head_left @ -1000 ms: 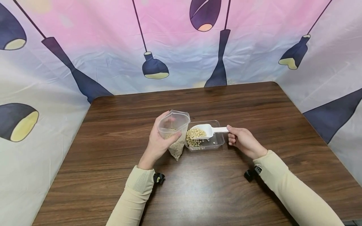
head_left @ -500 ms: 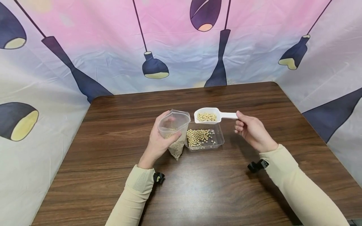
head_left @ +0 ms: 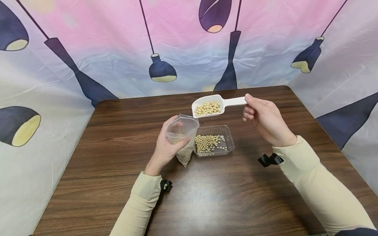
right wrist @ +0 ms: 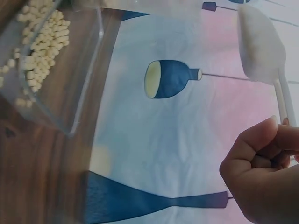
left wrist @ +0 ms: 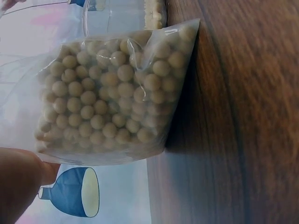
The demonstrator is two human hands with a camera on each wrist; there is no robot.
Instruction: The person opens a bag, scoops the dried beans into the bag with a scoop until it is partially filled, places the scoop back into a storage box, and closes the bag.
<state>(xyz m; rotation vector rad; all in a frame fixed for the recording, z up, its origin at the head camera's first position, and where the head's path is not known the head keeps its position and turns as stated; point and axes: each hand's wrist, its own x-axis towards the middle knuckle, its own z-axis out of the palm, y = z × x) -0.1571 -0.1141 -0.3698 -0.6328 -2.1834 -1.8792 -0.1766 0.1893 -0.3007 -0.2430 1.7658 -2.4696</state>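
Observation:
My left hand (head_left: 165, 149) grips a clear plastic bag (head_left: 182, 134) that stands upright on the table with its mouth open and pale beans in its lower part (left wrist: 112, 98). My right hand (head_left: 264, 119) pinches the handle of a white scoop (head_left: 211, 105) filled with beans, lifted above the table just right of the bag's mouth. Under the scoop sits a clear plastic tray (head_left: 228, 144) with loose beans in it (right wrist: 42, 42). In the right wrist view the scoop (right wrist: 261, 44) shows from below.
The brown wooden table (head_left: 118, 137) has rounded far corners and is enclosed by a printed cloth backdrop (head_left: 118, 49) at the back and both sides. Black wrist straps (head_left: 270, 160) sit on both sleeves.
My right hand lifted the scoop out of the tray with a load of beans, then carried it up and left toward the bag's mouth. The left hand and bag stayed put.

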